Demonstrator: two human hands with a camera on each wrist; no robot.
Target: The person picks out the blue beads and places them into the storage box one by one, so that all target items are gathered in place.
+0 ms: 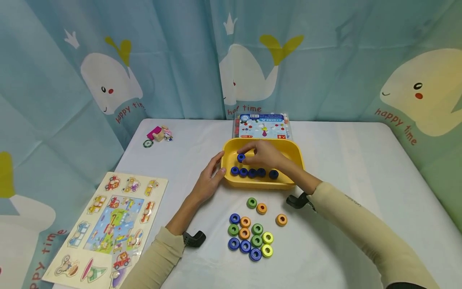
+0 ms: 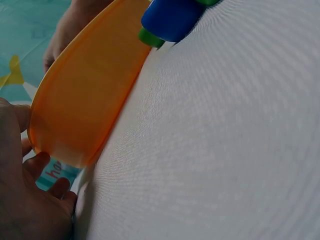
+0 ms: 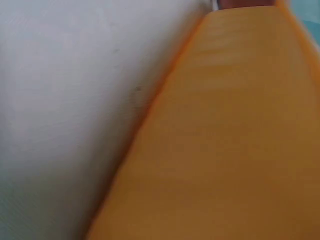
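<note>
In the head view my right hand (image 1: pixel 265 154) is over the yellow tray (image 1: pixel 231 184), pinching a blue ring bead (image 1: pixel 241 158) between thumb and fingers. Below it, a row of blue ring beads (image 1: pixel 252 173) lies along the tray's near side. My left hand (image 1: pixel 212 176) rests against the tray's left end, thumb and fingertips at the rim. The left wrist view shows that left hand (image 2: pixel 30 185) with loosely spread fingers beside the tray's orange-looking wall (image 2: pixel 85 100). The right wrist view is filled by the tray's outer wall (image 3: pixel 215 140); the right hand is out of sight there.
Several blue, green, orange and yellow ring beads (image 1: pixel 257 229) lie loose on the white table before the tray. A boxed set (image 1: pixel 262 125) stands behind it. A picture puzzle board (image 1: pixel 108 228) lies at the left, with small toys (image 1: pixel 160 133) further back.
</note>
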